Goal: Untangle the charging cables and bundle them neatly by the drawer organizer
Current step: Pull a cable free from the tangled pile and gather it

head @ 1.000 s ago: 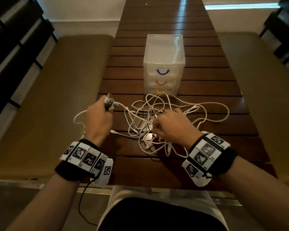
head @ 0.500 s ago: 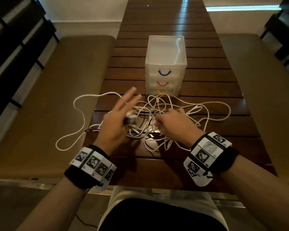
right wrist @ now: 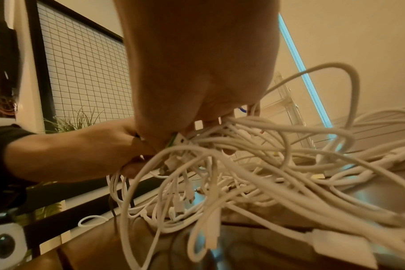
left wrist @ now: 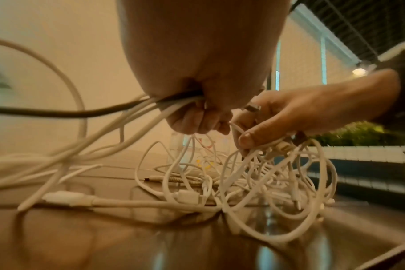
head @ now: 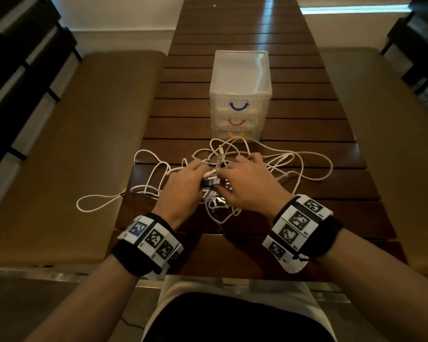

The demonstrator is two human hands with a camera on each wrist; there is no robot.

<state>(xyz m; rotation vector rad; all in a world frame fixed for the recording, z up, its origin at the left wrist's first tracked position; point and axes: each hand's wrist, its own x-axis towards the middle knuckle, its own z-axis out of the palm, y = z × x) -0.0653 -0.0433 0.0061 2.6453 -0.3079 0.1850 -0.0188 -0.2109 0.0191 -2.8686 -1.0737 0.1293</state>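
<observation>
A: The left hand (head: 183,191) gripped several cable ends; the right hand (head: 247,186) pinched strands in the cables (head: 277,164), heaped mid-table before the drawer organizer (head: 240,95).

B: Pulling then probably tightened knots. A second earlier, the left hand was held apart, toward the table's left edge.

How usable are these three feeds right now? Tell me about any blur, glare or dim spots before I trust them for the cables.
Head view: dim and warm, bright window glare streaks the far table; the cables stay readable. Left wrist view: near cables at the left edge smear out of focus, while the left hand and right hand show fairly sharp. Right wrist view: foreground cables blurred, and the table reflects light below them.
</observation>
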